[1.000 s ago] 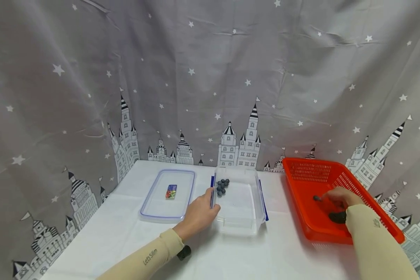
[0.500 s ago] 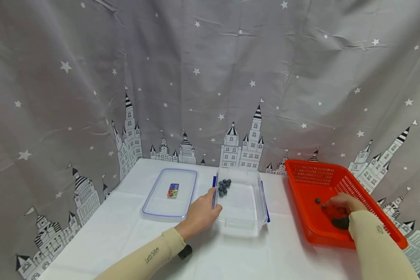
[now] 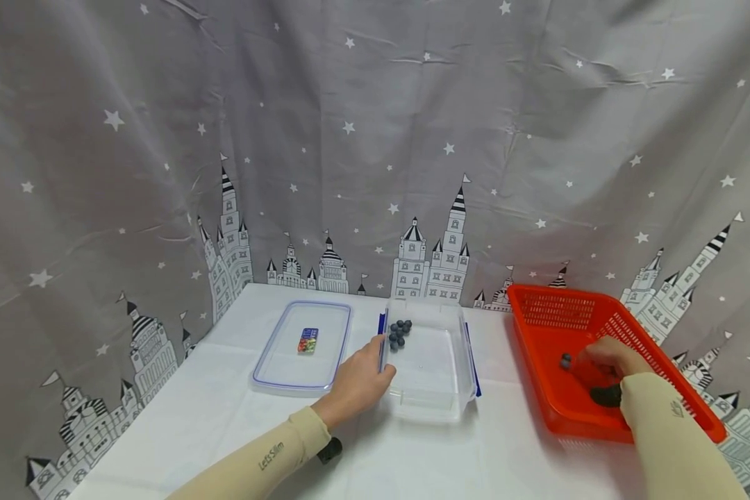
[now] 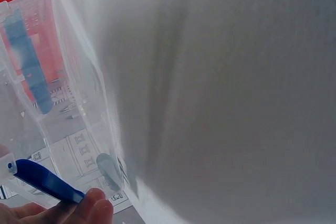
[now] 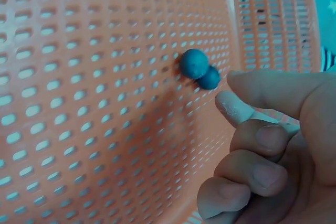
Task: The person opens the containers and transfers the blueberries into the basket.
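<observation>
In the head view my left hand (image 3: 356,378) grips the left side of a clear plastic food container (image 3: 434,368), its fingers at the blue latch (image 4: 44,178) seen in the left wrist view. Several blueberries (image 3: 400,335) lie together in the container's left part. My right hand (image 3: 609,357) reaches down into a red perforated basket (image 3: 544,333). Two blueberries (image 5: 194,64) rest against each other on the basket's floor. Thumb and index finger point at them, slightly apart from the fruit and holding nothing. The other fingers (image 5: 249,171) are bent.
A clear lid (image 3: 281,368) with a blue seal and a small fruit label (image 3: 307,341) lies left of the container on the white table (image 3: 406,458). Behind the table hangs a grey curtain (image 3: 350,90) printed with stars and castles.
One blueberry in the basket has shifted left, from by my right fingertips to beside the other. My left hand keeps its grip on the container. The head view has shifted slightly.
</observation>
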{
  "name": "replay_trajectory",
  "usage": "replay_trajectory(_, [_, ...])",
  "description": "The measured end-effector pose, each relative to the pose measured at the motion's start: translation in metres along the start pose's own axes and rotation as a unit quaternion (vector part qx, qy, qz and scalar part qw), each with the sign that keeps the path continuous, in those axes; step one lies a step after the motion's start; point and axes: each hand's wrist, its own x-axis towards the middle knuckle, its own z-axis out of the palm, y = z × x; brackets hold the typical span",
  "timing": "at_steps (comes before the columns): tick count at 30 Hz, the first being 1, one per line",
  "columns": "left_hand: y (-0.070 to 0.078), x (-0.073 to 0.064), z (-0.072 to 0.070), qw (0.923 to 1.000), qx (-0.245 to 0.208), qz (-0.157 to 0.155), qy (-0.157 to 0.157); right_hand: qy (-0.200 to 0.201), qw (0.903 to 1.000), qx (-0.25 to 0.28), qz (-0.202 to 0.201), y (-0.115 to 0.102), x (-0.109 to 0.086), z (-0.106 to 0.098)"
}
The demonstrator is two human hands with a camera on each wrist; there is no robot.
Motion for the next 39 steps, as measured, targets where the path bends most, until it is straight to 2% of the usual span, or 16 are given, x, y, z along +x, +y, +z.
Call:
replay_trajectory(11, [0.000, 0.000, 0.003, 0.9991, 0.019, 0.024, 0.027, 0.009, 0.9996, 0.005, -0.028, -0.031, 0.011, -0.004])
replay_trajectory(19, [0.000, 0.000, 0.004, 0.9983, 0.033, 0.024, 0.042, 0.011, 0.9963, 0.027, -0.081, -0.060, 0.009, 0.001])
replay_trajectory(23, [0.001, 0.000, 0.004, 0.9980, 0.031, 0.028, 0.046, 0.017, 0.9951, 0.020, -0.096, -0.074, 0.007, 0.003])
replay_trajectory(39, [0.003, -0.002, 0.002, 0.9968, 0.046, 0.027, 0.059, 0.013, 0.9924, 0.022, -0.120, -0.130, 0.005, 0.021])
